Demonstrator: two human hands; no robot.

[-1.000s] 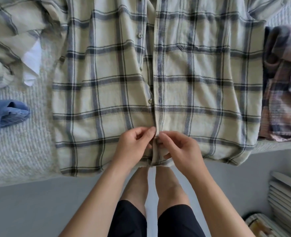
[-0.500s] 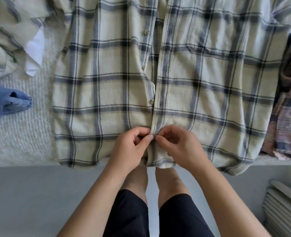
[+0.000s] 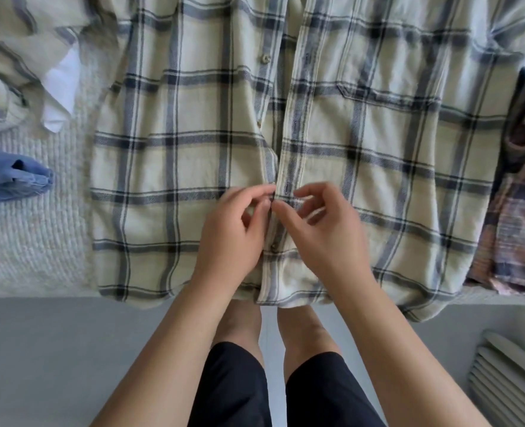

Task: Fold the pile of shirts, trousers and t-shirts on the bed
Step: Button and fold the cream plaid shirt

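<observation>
A cream plaid shirt (image 3: 178,167) with dark blue-grey checks lies spread front-up on the bed (image 3: 23,235), its hem hanging just over the bed's near edge at 6 o'clock. Both hands meet at the shirt's front opening, a little below the middle of the view. The left hand (image 3: 233,229) has its fingers curled, thumb and forefinger pinching the edge of the left front panel. The right hand (image 3: 322,229) pinches the buttonhole strip (image 3: 287,167) just beside it, its other fingers loosely curled above the cloth. A fastened button (image 3: 274,246) shows between the two wrists; the opening above the hands gapes slightly. At 9 o'clock a blue garment (image 3: 5,183) lies on the bed, well apart from the shirt. At 10 o'clock sits a bunched striped cloth (image 3: 5,57) with a white piece (image 3: 59,90) beside it. At 3 o'clock a pinkish plaid garment (image 3: 520,211) touches the shirt's side.
</observation>
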